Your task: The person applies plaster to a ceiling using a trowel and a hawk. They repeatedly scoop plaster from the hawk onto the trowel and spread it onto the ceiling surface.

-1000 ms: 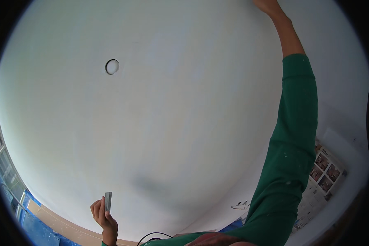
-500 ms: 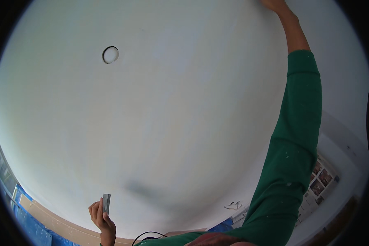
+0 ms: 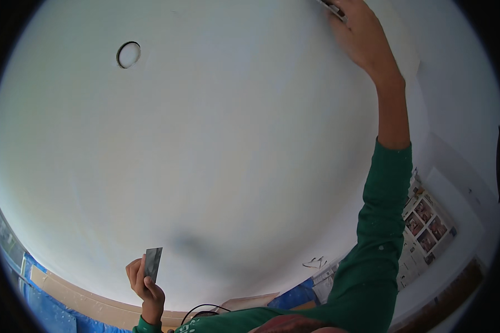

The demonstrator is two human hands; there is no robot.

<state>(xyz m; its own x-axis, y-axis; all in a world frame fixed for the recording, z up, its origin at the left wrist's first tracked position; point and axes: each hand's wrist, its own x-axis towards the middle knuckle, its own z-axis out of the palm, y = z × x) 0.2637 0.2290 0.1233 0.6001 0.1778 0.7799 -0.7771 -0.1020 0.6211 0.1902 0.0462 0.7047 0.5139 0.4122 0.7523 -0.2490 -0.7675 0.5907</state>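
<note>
The right hand has come lower into view at one o'clock, its grip pressing a tool to the ceiling, while the left hand at seven o'clock pinches a scraper.

Matt ceiling, metal blade, cloth sleeve

We see a smooth matt white ceiling, a dull grey metal scraper blade, a green cloth sleeve.
</note>
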